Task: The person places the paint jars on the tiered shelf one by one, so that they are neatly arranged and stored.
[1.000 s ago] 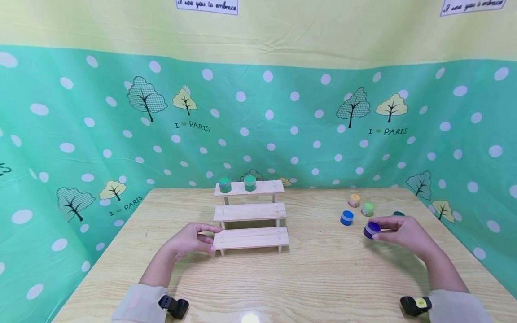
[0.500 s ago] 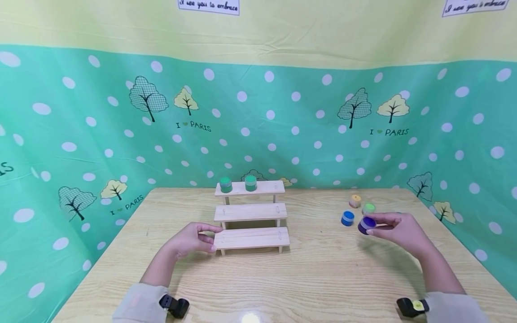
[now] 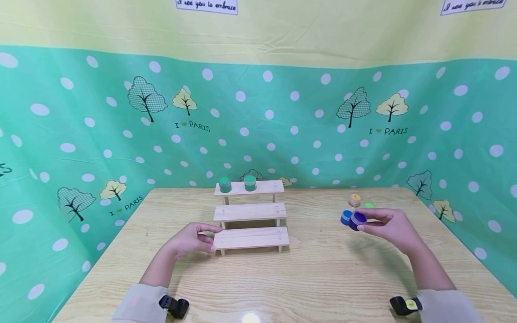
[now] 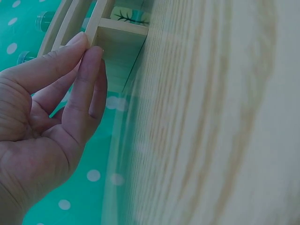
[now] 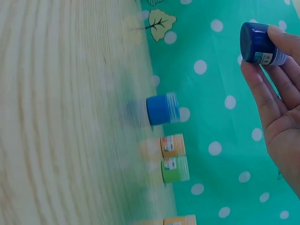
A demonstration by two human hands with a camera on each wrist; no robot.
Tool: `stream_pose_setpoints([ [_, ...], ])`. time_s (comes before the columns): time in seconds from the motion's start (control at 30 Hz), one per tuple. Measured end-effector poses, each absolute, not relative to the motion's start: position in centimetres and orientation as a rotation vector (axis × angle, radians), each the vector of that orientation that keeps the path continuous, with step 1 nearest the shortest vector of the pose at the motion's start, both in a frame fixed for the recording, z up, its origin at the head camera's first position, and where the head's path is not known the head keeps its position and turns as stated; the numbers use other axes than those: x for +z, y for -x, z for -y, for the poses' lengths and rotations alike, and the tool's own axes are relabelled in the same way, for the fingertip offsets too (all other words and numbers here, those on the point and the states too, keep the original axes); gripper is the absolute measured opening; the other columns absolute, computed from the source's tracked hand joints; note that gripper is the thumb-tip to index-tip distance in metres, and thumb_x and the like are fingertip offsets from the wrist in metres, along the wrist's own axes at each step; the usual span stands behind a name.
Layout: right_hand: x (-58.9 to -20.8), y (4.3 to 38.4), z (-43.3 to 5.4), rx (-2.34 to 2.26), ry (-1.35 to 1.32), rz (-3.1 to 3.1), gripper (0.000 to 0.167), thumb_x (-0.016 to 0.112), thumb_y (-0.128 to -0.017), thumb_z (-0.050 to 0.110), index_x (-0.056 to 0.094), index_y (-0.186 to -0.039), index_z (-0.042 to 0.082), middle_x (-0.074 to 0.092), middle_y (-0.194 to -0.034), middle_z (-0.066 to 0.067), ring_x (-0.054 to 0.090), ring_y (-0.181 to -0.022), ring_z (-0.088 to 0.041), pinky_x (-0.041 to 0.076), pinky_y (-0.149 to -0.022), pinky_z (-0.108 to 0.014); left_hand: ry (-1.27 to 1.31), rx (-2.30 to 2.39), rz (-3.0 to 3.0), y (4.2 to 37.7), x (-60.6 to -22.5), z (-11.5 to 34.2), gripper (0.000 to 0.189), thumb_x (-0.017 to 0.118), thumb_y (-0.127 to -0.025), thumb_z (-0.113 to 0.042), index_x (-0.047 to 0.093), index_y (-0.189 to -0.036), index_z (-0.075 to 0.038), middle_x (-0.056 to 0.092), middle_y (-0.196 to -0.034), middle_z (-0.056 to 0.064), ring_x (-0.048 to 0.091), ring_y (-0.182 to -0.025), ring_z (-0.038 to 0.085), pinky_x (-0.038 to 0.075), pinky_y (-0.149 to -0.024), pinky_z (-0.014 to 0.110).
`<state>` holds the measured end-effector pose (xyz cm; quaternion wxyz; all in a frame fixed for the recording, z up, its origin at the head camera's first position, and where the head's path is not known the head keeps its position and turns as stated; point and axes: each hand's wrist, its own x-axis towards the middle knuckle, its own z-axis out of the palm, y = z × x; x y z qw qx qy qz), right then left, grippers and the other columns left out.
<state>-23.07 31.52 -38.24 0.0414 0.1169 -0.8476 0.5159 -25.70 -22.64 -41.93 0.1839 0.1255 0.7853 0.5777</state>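
Observation:
My left hand (image 3: 193, 240) pinches the left end of the lowest step of a three-step wooden display stand (image 3: 251, 237). In the left wrist view, thumb and fingertips meet at the stand's edge (image 4: 123, 27). Two green paint jars (image 3: 250, 183) stand on its top step, left and middle. My right hand (image 3: 393, 229) holds a dark purple paint jar (image 3: 357, 221) between thumb and fingers. That jar is raised off the table in the right wrist view. From the head it overlaps a blue paint jar (image 3: 346, 217) standing on the table.
Behind the right hand stand an orange jar (image 3: 354, 200) and a light green jar (image 3: 369, 205), the latter partly hidden. Another orange-coloured jar (image 5: 179, 221) shows at the right wrist view's lower edge. A dotted curtain (image 3: 266, 134) hangs along the back and sides of the wooden table (image 3: 258, 287).
My right hand has carried the purple jar leftward and slightly up, to the front of the blue jar. My left hand and the stand have stayed put.

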Motion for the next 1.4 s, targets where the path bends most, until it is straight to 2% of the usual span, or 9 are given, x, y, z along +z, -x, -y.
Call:
stream_pose_setpoints([
  [0.13, -38.0, 23.2, -30.8, 1.618, -0.379, 2.576, 0.053, 0.079, -0.083, 0.018, 0.061, -0.127, -0.004, 0.057, -0.129, -0.027, 0.069, -0.092, -0.012, 0.057, -0.077, -0.030, -0.352, 1.634, -2.210, 25.7, -41.9, 22.6, 0.058, 0.078, -0.075, 0.008, 0.057, -0.130, 0.007, 0.063, -0.102, 0.014, 0.062, -0.079, 0.018, 0.056, -0.071, 0.031],
  [0.3, -37.7, 23.7, -30.0, 1.607, -0.441, 2.550, 0.051, 0.079, -0.084, 0.019, 0.062, -0.127, -0.002, 0.064, -0.125, -0.007, 0.069, -0.093, -0.013, 0.057, -0.077, -0.030, -0.349, 1.636, -2.212, 25.8, -41.9, 22.6, 0.059, 0.077, -0.075, 0.009, 0.057, -0.130, 0.007, 0.068, -0.094, 0.012, 0.064, -0.081, 0.019, 0.057, -0.072, 0.032],
  [0.37, -37.5, 23.8, -29.6, 1.592, -0.458, 2.544, 0.050, 0.079, -0.084, 0.019, 0.063, -0.126, -0.001, 0.065, -0.124, -0.003, 0.069, -0.093, -0.013, 0.057, -0.077, -0.030, -0.351, 1.637, -2.213, 25.9, -42.0, 22.6, 0.059, 0.077, -0.075, 0.009, 0.056, -0.130, 0.008, 0.069, -0.094, 0.012, 0.065, -0.082, 0.019, 0.057, -0.073, 0.032],
  [0.57, -36.6, 24.0, -28.3, 1.577, -0.481, 2.551, 0.050, 0.080, -0.083, 0.021, 0.064, -0.125, -0.002, 0.063, -0.123, -0.017, 0.070, -0.092, -0.014, 0.057, -0.076, -0.030, -0.348, 1.639, -2.211, 26.0, -42.0, 22.5, 0.060, 0.078, -0.074, 0.009, 0.056, -0.130, 0.008, 0.069, -0.094, 0.012, 0.065, -0.082, 0.019, 0.057, -0.073, 0.032],
  [0.7, -35.9, 24.2, -27.5, 1.595, -0.494, 2.562, 0.050, 0.081, -0.082, 0.022, 0.065, -0.124, -0.001, 0.062, -0.123, -0.022, 0.070, -0.093, -0.016, 0.058, -0.076, -0.033, -0.351, 1.639, -2.211, 25.9, -42.0, 22.6, 0.060, 0.077, -0.075, 0.009, 0.056, -0.131, 0.008, 0.069, -0.096, 0.012, 0.065, -0.083, 0.020, 0.057, -0.074, 0.032],
  [1.1, -34.2, 25.4, -25.2, 1.593, -0.587, 2.547, 0.047, 0.081, -0.081, 0.017, 0.065, -0.121, -0.002, 0.063, -0.116, -0.021, 0.070, -0.090, -0.022, 0.058, -0.072, -0.034, -0.347, 1.634, -2.209, 25.8, -42.1, 22.7, 0.060, 0.078, -0.075, 0.009, 0.056, -0.131, 0.007, 0.068, -0.094, 0.012, 0.065, -0.082, 0.019, 0.057, -0.073, 0.032],
  [1.4, -32.8, 26.7, -23.7, 1.596, -0.668, 2.478, 0.044, 0.081, -0.081, 0.013, 0.065, -0.119, -0.003, 0.065, -0.114, -0.020, 0.071, -0.089, -0.024, 0.057, -0.076, -0.032, -0.338, 1.625, -2.214, 25.8, -42.0, 22.6, 0.060, 0.078, -0.075, 0.009, 0.056, -0.131, 0.007, 0.068, -0.093, 0.011, 0.064, -0.082, 0.019, 0.056, -0.072, 0.032],
])
